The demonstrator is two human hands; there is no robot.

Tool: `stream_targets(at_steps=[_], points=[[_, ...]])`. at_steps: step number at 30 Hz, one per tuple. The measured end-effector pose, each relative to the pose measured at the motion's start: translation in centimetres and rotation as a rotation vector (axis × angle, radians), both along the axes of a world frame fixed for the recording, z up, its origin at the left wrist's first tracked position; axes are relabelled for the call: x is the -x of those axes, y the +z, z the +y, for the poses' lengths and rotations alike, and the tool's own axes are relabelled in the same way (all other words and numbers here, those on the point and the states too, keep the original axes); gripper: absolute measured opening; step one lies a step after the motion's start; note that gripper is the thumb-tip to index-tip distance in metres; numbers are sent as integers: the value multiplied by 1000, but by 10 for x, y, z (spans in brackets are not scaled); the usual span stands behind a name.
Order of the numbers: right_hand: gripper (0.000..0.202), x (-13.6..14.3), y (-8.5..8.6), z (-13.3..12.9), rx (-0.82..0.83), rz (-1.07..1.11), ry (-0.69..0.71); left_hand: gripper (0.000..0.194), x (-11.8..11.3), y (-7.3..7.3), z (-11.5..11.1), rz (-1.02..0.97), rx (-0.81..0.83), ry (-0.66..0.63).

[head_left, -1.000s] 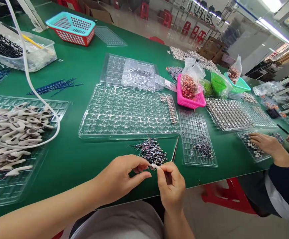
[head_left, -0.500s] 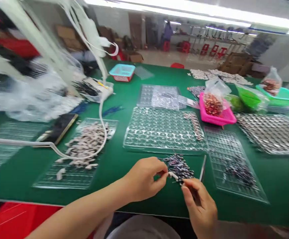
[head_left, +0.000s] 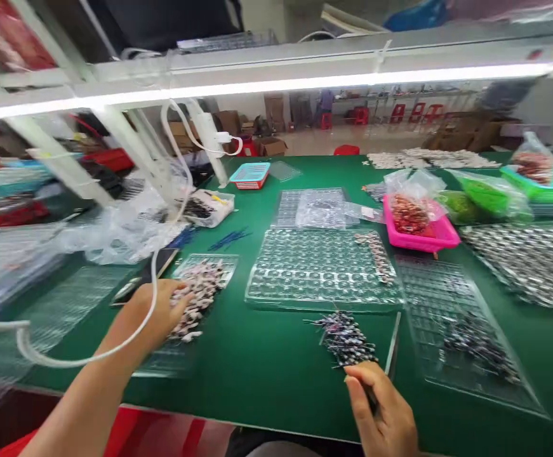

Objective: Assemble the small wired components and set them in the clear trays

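My left hand (head_left: 150, 311) reaches over a heap of small whitish curved pieces (head_left: 202, 289) on a clear plastic tray (head_left: 169, 362). Its thumb and fingers are apart at the heap's left edge. My right hand (head_left: 383, 406) is closed, thumb and forefinger nearly together, at the near end of a pile of thin dark parts with shiny ends (head_left: 345, 336). What it pinches is too small to make out; something dark shows inside the palm. Just beyond that hand lie metal tweezers (head_left: 393, 343).
A clear moulded tray (head_left: 305, 270) holds small pinkish pieces at its right side. Another tray (head_left: 447, 368) at right carries more dark parts. A pink basket (head_left: 428, 238) holds bagged copper-coloured pieces. A white cable (head_left: 155, 279) hangs across my left forearm.
My left hand has moved left from the dark parts to the whitish heap; the whitish piece no longer shows between the hands. My right hand stays by the dark pile. The view has tilted up.
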State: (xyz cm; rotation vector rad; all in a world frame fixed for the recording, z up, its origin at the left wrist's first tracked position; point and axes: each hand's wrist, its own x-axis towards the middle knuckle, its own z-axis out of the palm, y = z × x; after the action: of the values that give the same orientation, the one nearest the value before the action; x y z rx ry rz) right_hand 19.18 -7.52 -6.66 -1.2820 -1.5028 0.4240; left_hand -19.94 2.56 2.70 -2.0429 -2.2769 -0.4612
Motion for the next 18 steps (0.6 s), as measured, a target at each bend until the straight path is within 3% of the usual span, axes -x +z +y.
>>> stream_targets(at_steps=[2, 4, 6, 9, 11, 14, 18], points=[[11, 1, 6, 0, -58, -41, 41, 33, -21, -11, 7, 48, -52, -177], [11, 3, 11, 1, -73, -51, 39, 35, -57, -23, 18, 35, -135, -366], [11, 5, 12, 4, -79, -51, 31, 35, -107, -29, 28, -54, -128, -583], [11, 8, 10, 6, -87, -48, 15, 31, -194, -24, 46, -164, -12, -903], [12, 10, 9, 6, -93, -44, 6, 29, -249, -18, 64, -185, 89, -960], [13, 13, 6, 6, -112, -28, -33, 22, -313, -18, 101, -177, 185, -926], [11, 17, 3, 8, -155, -59, -129, 19, -354, -33, 142, -154, 311, -941]])
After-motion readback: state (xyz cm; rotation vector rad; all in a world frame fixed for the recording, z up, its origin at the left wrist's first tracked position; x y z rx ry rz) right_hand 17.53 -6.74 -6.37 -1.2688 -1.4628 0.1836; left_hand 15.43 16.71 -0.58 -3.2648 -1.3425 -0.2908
